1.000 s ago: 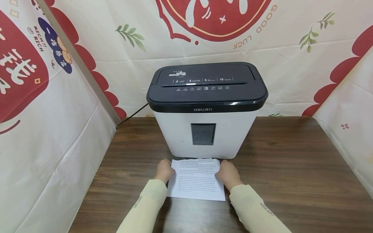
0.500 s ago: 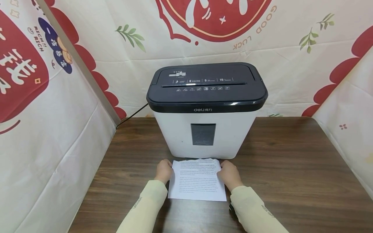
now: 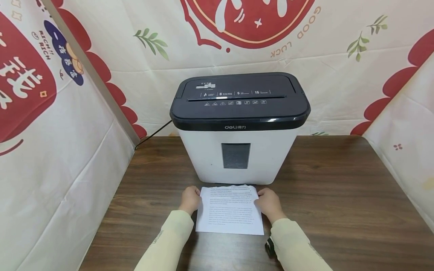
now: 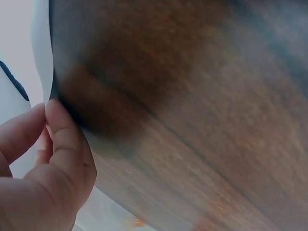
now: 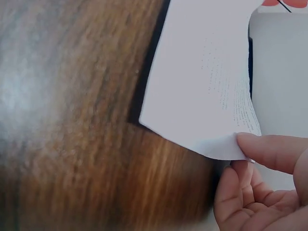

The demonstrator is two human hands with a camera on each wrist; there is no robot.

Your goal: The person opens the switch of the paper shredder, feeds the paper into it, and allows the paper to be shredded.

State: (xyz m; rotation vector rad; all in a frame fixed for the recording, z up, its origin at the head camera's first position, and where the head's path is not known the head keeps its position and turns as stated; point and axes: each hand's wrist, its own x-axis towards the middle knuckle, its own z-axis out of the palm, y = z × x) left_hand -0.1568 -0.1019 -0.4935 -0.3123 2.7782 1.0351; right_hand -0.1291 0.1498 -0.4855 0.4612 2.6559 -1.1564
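Observation:
A printed sheet of paper [image 3: 229,210] with a ragged far edge is held flat between my two hands, close in front of the paper shredder [image 3: 240,113]. My left hand [image 3: 190,199] pinches its left edge; the left wrist view shows thumb and forefinger [image 4: 60,120] meeting on the paper [image 4: 42,53]. On the other side my right hand [image 3: 269,203] pinches the right edge near the far corner. In the right wrist view the thumb [image 5: 269,149] lies on top of the sheet [image 5: 197,72], with the other fingers curled beneath.
The shredder has a black lid with a narrow feed slot [image 3: 237,99] and a white bin with a dark window [image 3: 235,155]. Its black cord [image 3: 153,134] runs left. Brown wooden table [image 3: 339,195] lies underneath, with printed cloth [image 3: 230,60] hung behind and at both sides.
The paper has shifted slightly toward me and to the right, with both hands still pinching its edges. My right hand has moved a little rightward. The shredder stays put.

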